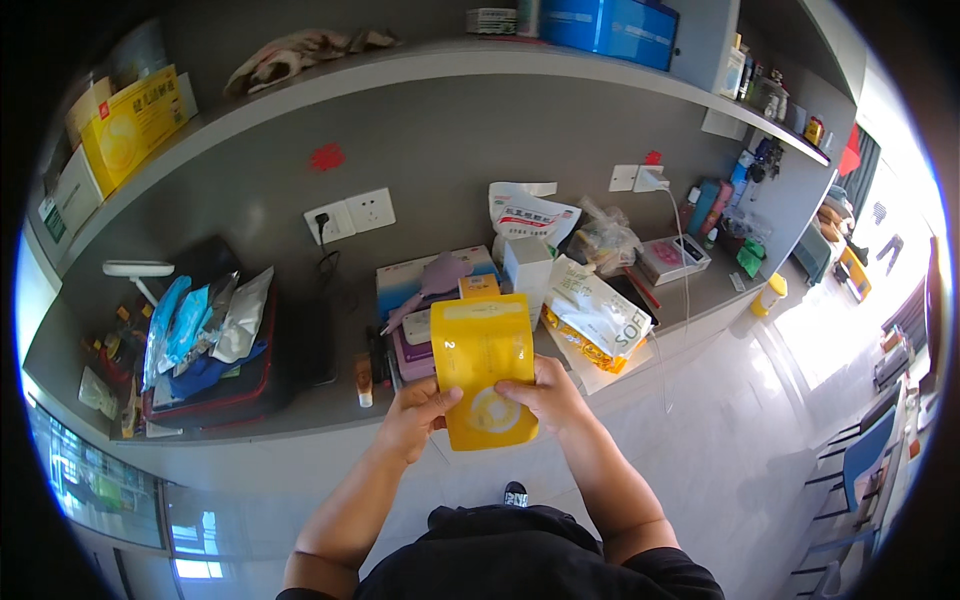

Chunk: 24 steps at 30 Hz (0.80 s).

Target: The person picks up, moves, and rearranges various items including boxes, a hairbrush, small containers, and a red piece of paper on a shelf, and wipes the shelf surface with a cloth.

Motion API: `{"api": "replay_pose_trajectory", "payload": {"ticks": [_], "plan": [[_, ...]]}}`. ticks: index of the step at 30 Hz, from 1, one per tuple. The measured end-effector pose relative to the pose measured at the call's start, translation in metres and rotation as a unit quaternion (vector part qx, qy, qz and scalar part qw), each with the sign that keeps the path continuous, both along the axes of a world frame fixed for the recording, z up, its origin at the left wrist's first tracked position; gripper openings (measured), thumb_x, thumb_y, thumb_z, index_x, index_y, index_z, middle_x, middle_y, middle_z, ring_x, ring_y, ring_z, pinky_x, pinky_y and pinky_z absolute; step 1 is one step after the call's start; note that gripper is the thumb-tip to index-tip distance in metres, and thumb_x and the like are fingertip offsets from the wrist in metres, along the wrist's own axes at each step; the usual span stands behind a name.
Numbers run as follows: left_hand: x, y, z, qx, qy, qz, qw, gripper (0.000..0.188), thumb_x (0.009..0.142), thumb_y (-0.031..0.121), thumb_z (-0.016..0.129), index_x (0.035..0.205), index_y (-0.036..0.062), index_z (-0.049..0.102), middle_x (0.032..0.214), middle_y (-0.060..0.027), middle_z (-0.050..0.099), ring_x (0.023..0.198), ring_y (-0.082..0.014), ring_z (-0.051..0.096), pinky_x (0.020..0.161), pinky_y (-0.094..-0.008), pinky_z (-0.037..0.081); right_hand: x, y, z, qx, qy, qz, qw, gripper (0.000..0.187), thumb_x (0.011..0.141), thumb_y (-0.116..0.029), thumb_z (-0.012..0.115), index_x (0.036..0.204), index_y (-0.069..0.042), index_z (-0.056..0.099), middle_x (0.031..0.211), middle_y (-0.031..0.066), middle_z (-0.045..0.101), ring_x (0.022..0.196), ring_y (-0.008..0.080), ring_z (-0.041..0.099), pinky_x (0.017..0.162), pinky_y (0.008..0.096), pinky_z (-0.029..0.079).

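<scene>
Between both hands, a flat yellow pouch with a pale round picture near its lower end is held up in front of the counter. My left hand grips its lower left edge, the thumb lying on the front. On the opposite edge, my right hand pinches it with the thumb across the front. The fingers behind the pouch are mostly hidden. Just beyond it, partly covered, are a small orange box, a purple box and a mauve item with a handle.
A black case piled with packets stands at the left of the counter. Right of the pouch lie a white-and-green packet, a white box and a tissue box. A white cable hangs over the counter edge. A shelf runs above.
</scene>
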<state>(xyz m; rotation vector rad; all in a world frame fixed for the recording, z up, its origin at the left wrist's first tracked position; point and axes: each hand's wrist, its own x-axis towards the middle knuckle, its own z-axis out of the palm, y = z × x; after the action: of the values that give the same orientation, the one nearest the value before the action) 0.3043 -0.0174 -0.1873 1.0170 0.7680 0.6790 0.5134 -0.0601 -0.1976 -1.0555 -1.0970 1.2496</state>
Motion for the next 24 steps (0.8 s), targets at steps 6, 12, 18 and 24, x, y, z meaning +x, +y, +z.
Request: {"api": "replay_pose_trajectory", "payload": {"ticks": [6, 12, 18, 24], "plan": [[-0.015, 0.001, -0.039, -0.032, -0.084, 0.074, 0.993, 0.020, 0.086, 0.007, 0.065, 0.106, 0.0055, 0.067, 0.101, -0.0055, 0.068, 0.091, -0.0168, 0.064, 0.079, -0.0319, 0.050, -0.019, 0.015, 0.017, -0.027, -0.106, 0.094, 0.990, 0.033, 0.081, -0.006, 0.070, 0.111, 0.004, 0.060, 0.100, 0.0048, 0.066, 0.090, 0.0098, 0.060, 0.075, 0.0238, 0.049], [-0.027, -0.003, -0.059, -0.087, -0.226, 0.261, 0.934, 0.018, 0.086, 0.004, 0.064, 0.104, 0.0045, 0.063, 0.102, -0.0063, 0.067, 0.091, -0.0177, 0.064, 0.075, -0.0269, 0.051, -0.026, 0.039, -0.005, -0.069, -0.019, 0.033, 0.997, 0.042, 0.080, -0.013, 0.072, 0.117, 0.001, 0.057, 0.103, 0.0054, 0.065, 0.091, 0.0129, 0.062, 0.076, 0.0271, 0.052], [-0.024, -0.004, -0.062, -0.123, -0.296, 0.361, 0.876, 0.026, 0.084, 0.000, 0.065, 0.109, 0.0041, 0.058, 0.107, -0.0074, 0.064, 0.099, -0.0195, 0.062, 0.083, -0.0319, 0.053, -0.058, 0.044, -0.024, -0.162, 0.089, 0.067, 0.981, 0.037, 0.080, -0.010, 0.072, 0.113, 0.000, 0.059, 0.105, 0.0076, 0.065, 0.095, 0.0189, 0.064, 0.082, 0.0328, 0.053], [-0.023, -0.007, -0.058, -0.116, -0.292, 0.349, 0.883, 0.032, 0.084, 0.001, 0.065, 0.114, 0.0046, 0.054, 0.111, -0.0072, 0.062, 0.103, -0.0194, 0.061, 0.090, -0.0329, 0.052, -0.069, 0.055, -0.043, -0.120, 0.100, 0.032, 0.987, 0.029, 0.081, -0.008, 0.070, 0.108, 0.000, 0.062, 0.097, 0.0080, 0.066, 0.086, 0.0180, 0.065, 0.074, 0.0300, 0.053]]}}
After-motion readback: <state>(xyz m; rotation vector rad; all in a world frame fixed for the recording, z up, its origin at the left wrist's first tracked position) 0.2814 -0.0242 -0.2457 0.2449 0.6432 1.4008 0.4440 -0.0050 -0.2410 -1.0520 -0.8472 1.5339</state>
